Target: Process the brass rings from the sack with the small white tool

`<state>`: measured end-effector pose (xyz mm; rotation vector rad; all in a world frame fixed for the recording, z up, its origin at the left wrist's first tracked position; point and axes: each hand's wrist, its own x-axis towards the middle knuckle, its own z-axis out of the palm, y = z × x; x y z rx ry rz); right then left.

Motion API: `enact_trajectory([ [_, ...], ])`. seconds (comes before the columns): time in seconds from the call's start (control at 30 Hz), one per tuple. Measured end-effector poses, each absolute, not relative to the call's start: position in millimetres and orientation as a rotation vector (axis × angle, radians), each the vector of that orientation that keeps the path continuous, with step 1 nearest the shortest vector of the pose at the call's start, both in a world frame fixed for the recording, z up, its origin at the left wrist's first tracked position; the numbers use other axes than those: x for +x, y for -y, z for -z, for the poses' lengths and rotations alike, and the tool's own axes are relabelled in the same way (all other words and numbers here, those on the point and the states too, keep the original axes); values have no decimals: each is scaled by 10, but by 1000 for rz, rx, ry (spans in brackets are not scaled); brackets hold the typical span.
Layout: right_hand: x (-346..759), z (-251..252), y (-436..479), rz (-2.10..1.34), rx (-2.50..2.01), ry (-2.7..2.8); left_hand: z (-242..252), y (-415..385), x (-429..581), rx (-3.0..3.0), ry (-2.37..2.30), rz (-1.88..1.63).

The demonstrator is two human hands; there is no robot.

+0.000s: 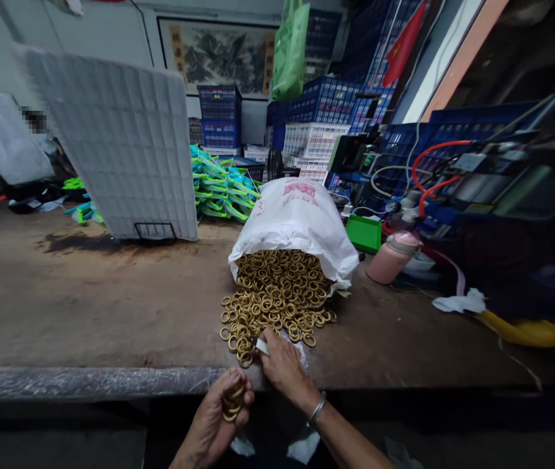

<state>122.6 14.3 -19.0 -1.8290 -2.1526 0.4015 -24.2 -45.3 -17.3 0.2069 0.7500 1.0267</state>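
Note:
A white sack [299, 221] lies open on the workbench [86, 306] and spills a heap of brass rings [277, 293] toward me. My left hand [216, 420] hangs just below the bench edge, fingers curled round a small stack of rings [232, 402]. My right hand [282, 363], with a metal bracelet on the wrist, rests at the near edge of the heap. It pinches a thin white stick-like tool [259, 345] whose tip touches the rings. A clear plastic sheet lies under that hand.
A white grid tray [116, 140] stands propped at the back left. Green and blue parts [221, 189] pile behind the sack. A pink bottle [395, 255], green box [363, 233], machine with red hoses [453, 176] and a yellow item [526, 331] fill the right side. Blue crates [326, 98] stack behind.

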Motion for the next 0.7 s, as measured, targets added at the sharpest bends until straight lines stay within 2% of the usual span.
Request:
enact_trajectory([
  [0.23,1300,169,-61,-649,-1542,1945,135,421,-121,162,-963,-1076],
  [0.5,1264,-93,154,-849,-1312,1804,-16,409,1,546,-947,-1103],
  [0.7,1230,-121,123,-1136,-1288,1686,-79,378,-3,810,-1161,-1149],
])
